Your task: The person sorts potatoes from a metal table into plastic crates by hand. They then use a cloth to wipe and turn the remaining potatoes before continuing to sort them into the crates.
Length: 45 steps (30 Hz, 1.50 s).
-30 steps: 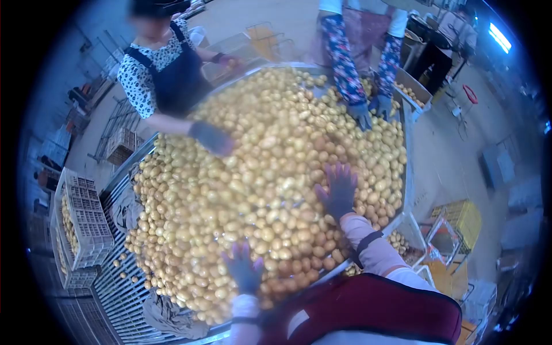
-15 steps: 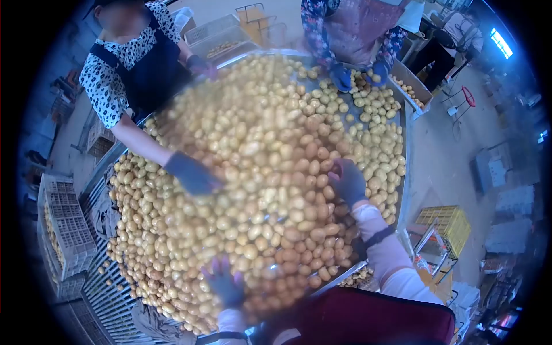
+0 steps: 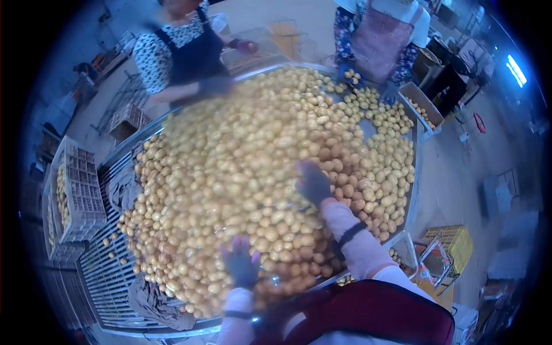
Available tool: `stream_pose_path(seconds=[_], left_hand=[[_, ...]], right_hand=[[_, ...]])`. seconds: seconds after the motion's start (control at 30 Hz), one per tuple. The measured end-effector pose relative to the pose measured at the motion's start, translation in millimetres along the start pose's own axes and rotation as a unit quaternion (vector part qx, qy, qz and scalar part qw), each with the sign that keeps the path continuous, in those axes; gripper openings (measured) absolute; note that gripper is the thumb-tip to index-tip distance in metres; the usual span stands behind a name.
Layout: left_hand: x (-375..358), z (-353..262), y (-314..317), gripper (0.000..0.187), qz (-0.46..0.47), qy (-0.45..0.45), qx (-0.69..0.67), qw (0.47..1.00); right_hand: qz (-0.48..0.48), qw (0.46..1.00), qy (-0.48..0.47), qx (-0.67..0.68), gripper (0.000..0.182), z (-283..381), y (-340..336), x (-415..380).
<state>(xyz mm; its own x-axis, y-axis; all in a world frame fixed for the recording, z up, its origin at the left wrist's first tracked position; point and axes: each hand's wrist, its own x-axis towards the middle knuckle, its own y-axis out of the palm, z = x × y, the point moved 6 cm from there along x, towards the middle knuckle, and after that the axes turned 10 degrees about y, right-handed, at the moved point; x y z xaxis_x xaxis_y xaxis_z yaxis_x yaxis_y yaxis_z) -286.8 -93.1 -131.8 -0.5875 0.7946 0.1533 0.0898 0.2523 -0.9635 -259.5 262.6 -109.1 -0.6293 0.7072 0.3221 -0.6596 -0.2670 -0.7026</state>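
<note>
Both gloved hands lay flat, fingers spread, on the heap of yellow fruit [image 3: 253,155] that covered the round metal surface [image 3: 415,172]; the left hand [image 3: 240,263] near its front edge, the right hand [image 3: 313,183] further in. Neither gripped anything. Two co-workers stood opposite, a crate [image 3: 77,192] alongside.

Yellow crate [image 3: 458,242], grey crates [image 3: 82,195].

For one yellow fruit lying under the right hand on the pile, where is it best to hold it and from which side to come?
Probably from above: the right hand lies flat on the fruit pile, where neighbours crowd each round fruit's sides. Wrap fingertips around its exposed upper half and lift straight up.
</note>
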Motion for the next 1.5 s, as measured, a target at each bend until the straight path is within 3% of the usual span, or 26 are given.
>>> stream_pose_path(seconds=[0.07,0.17,0.2,0.33,0.4,0.57,0.7,0.73,0.77,0.8,0.87,0.9,0.93,1.0,1.03,1.07,1.17,1.23,1.3,1.33,1.43,1.5], left_hand=[[-2,0,1,0.064,-0.012,-0.007,-0.002,1.000],[-6,-1,0,0.061,-0.050,-0.003,-0.006,0.999],[-12,2,8,0.063,-0.068,-0.007,-0.007,0.998],[-13,3,8,0.066,-0.051,-0.019,-0.055,0.997],[-12,-5,-1,0.067,-0.053,-0.019,-0.058,0.997],[-9,1,9,0.067,-0.062,0.002,-0.029,0.998],[-12,13,28,0.055,-0.113,0.086,0.017,0.990],[-10,13,33,0.055,-0.137,0.031,-0.158,0.977],[-4,4,23,0.054,-0.152,-0.027,-0.328,0.932],[3,-10,8,0.054,-0.158,-0.088,-0.485,0.856],[20,-42,-19,0.053,-0.155,-0.208,-0.740,0.621],[24,-55,-23,0.053,-0.146,-0.263,-0.830,0.470],[29,-66,-29,0.058,-0.101,-0.221,-0.902,0.357],[22,-55,-8,0.060,-0.046,-0.174,-0.955,0.236],[28,-64,-16,0.060,-0.087,-0.277,-0.935,0.205],[31,-73,-25,0.059,-0.135,-0.373,-0.901,0.177],[16,-38,-1,0.057,-0.107,-0.259,-0.953,0.113],[7,-28,-12,0.057,-0.122,-0.306,-0.923,0.200],[-1,-15,-16,0.055,-0.155,-0.358,-0.873,0.291],[2,-16,-23,0.053,-0.175,-0.411,-0.839,0.312],[-23,17,19,0.054,-0.138,-0.346,-0.897,0.237],[-23,19,22,0.054,-0.144,-0.377,-0.875,0.266]], right_hand=[[0.059,0.994,0.065,-0.065,0.036,-15,36,6],[0.238,0.963,0.010,-0.122,0.034,-60,91,7],[0.296,0.944,0.088,-0.117,0.031,-13,40,-1],[0.270,0.956,0.115,0.020,0.033,35,5,-20],[0.208,0.977,0.043,-0.007,0.040,38,31,-34],[0.218,0.968,-0.037,-0.120,0.049,53,75,-46],[0.182,0.977,-0.083,-0.066,0.048,35,84,-50],[0.231,0.972,-0.045,0.013,0.048,31,86,-53],[0.274,0.957,-0.002,0.090,0.049,29,85,-56],[0.358,0.899,0.093,0.233,0.051,37,79,-62],[0.388,0.824,0.166,0.379,0.054,82,44,-92],[0.374,0.868,0.091,0.313,0.055,105,30,-109],[0.358,0.901,0.018,0.245,0.056,125,15,-126],[0.311,0.915,-0.159,0.203,0.058,168,-27,-145],[0.295,0.922,-0.156,0.197,0.059,171,-38,-146],[0.279,0.929,-0.153,0.190,0.059,170,-48,-146],[0.109,0.979,-0.135,0.105,0.053,113,-85,-135],[0.027,0.998,-0.021,-0.047,0.045,25,-90,-132],[-0.061,0.984,0.027,-0.163,0.040,-9,-132,-118],[-0.019,0.986,0.043,-0.160,0.039,-31,-132,-114],[0.064,0.984,0.069,-0.152,0.037,-85,-111,-111],[0.074,0.976,0.068,-0.192,0.034,-114,-87,-100]])
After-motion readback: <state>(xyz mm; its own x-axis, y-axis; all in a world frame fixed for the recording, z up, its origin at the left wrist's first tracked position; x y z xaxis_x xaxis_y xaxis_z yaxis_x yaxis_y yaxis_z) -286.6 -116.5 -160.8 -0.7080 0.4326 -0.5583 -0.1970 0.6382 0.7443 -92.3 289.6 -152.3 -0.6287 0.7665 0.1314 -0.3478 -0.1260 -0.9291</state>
